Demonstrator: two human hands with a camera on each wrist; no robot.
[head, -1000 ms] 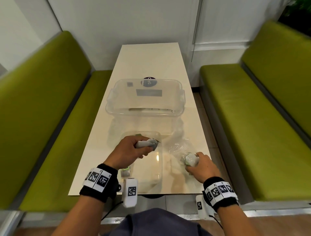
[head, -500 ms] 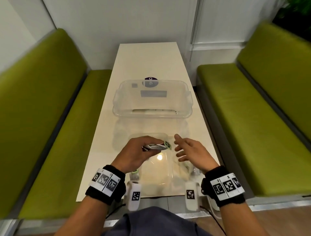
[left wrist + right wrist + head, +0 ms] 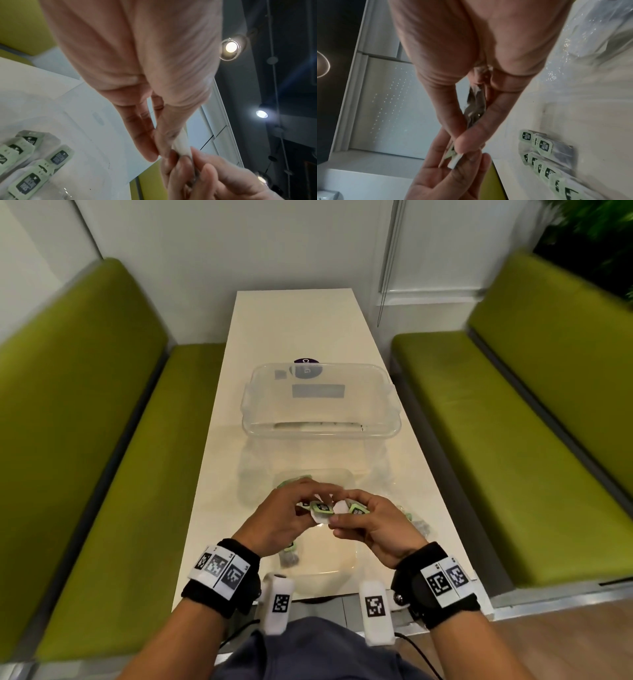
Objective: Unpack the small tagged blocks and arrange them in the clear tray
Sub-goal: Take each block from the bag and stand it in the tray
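Both hands meet above the small clear tray (image 3: 350, 563) near the table's front edge. My left hand (image 3: 306, 505) and right hand (image 3: 339, 520) pinch a little bundle of tagged blocks (image 3: 322, 507), white packets with green-and-black tags, from either side. In the left wrist view the fingertips (image 3: 150, 154) clamp a white packet (image 3: 181, 143). In the right wrist view thumb and fingers pinch a shiny wrapped packet (image 3: 476, 108). More tagged blocks (image 3: 29, 180) lie in rows inside the tray (image 3: 542, 146), partly hidden by my hands in the head view.
A large clear bin (image 3: 320, 402) stands farther back on the narrow white table (image 3: 298, 330). A crumpled clear plastic bag (image 3: 416, 520) with a few blocks lies right of the tray. Green benches (image 3: 85, 440) flank the table on both sides.
My right hand left the plastic bag at the right and came over to the left hand. Both hands now hold the bundle, which only the left held before.
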